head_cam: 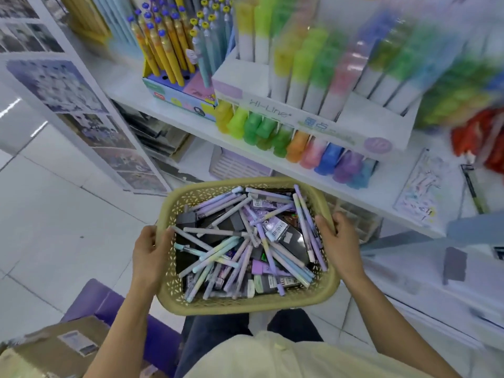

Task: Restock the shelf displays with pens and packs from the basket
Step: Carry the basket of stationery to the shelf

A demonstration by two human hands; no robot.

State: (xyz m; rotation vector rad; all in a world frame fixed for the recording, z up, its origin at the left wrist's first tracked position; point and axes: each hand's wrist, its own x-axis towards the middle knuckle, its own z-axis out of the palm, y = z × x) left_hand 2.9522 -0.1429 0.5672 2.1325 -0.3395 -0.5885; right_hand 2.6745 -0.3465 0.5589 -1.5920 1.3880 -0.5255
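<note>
Stock waiting to go out: a tan basket (245, 306), toward 6 o'clock in the view, is heaped with pastel pens (218, 257) and dark packs (275, 227). The person's left hand (151, 252) curls round its rim at 9 o'clock, and the right hand (339, 237) grips the rim at 3 o'clock; neither holds any stock. From 12 to 3 o'clock runs the white shelf (390, 175), carrying a highlighter display (313, 121), with a yellow pen stand (166, 58) at 11 o'clock showing a few empty holes. Restocking appears barely begun: the whole basket is left to sort and place.
</note>
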